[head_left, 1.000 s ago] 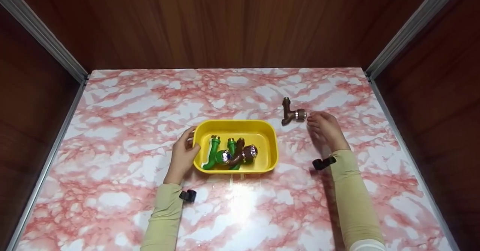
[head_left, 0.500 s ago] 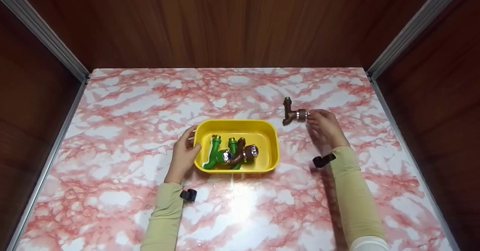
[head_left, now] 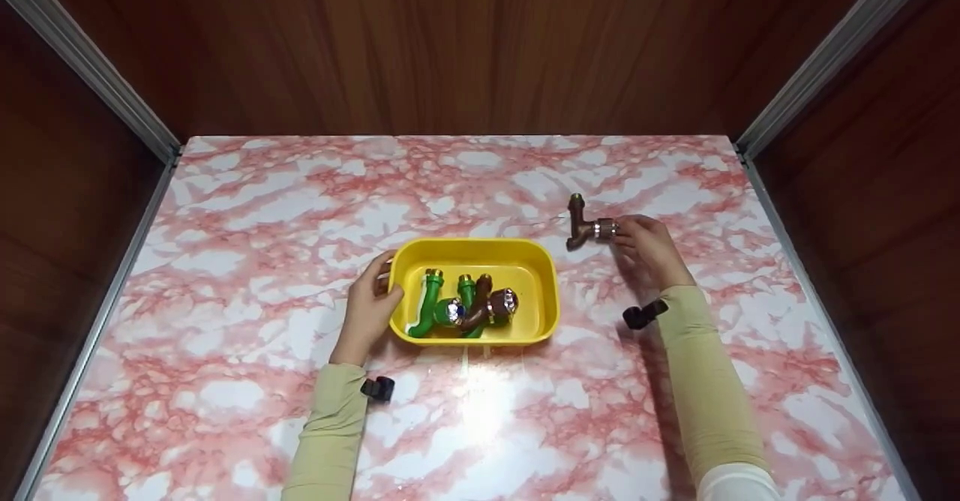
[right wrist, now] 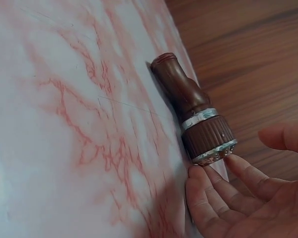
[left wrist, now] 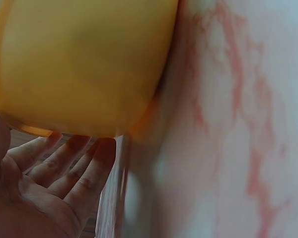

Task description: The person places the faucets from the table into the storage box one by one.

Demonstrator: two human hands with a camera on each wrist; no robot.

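Observation:
In the head view my left hand (head_left: 366, 312) holds the left end of a yellow plastic tub (head_left: 549, 291), thumb at the rim and fingers along the outside. Inside the tub lie two green taps, one (head_left: 427, 307) at the left and another (head_left: 466, 286) partly covered by a brown tap (head_left: 480, 307). Another brown tap (head_left: 578, 225) lies on the table, beyond the tub to the right. My right hand (head_left: 654, 250) is at its ribbed knob. In the right wrist view, fingertips touch the knob's shiny end (right wrist: 214, 152), and the thumb stands apart from it.
The table (head_left: 247, 261) has a pink and white marbled top. Dark wood panels (head_left: 450, 51) enclose it at the back and both sides, with grey metal strips (head_left: 817, 58) along the corners. Black wrist-worn devices (head_left: 379, 389) sit at both wrists.
My right hand has shifted slightly forward, and its fingertips have closed the small gap to the tap's knob. The left hand stays at the tub.

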